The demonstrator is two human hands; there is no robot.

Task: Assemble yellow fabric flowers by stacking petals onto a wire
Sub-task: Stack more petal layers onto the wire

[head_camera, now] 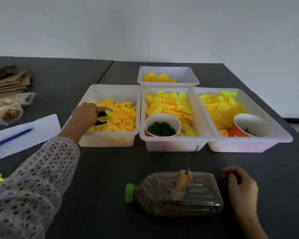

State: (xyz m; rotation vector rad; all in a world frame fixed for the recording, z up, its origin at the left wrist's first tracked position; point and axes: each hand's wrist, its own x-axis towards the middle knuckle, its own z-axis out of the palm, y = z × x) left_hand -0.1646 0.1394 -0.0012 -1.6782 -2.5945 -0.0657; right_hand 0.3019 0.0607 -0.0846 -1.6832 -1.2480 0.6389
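A: Where does the grip stand?

B: The left hand (84, 113) is down in the left tray (110, 90), middle left of the frame, fingers curled over what looks like a dark cup (100, 116) among the orange-yellow petals (123, 118). Whether it is pinching a petal or something from the cup, I cannot tell. The right hand (240, 187), lower right, hangs loosely curled over the desk (102, 169), grasping nothing.

A: And the wire?

B: The wire (192, 157) stands up, bare, from a tan lump (182, 183) fixed on a clear bottle (176, 194) that lies on its side, green cap (129, 193) pointing left, at lower centre. Its tip shows against the front wall of the middle tray (176, 145).

A: How should the pick go?

B: I would take one petal only, pinched near its middle, and lift it straight up over the tray wall. The right hand is just beside the bottle and could steady it while the petal is threaded.

A: Room to move?

B: The open desk between the left tray and the bottle gives a free path. Watch the front rims of the trays, and the wire tip, which stands close to the middle tray. The right tray (248, 145) reaches near the desk's right edge; a paper sheet (26, 133) with a blue pen (11, 138) lies at the left.
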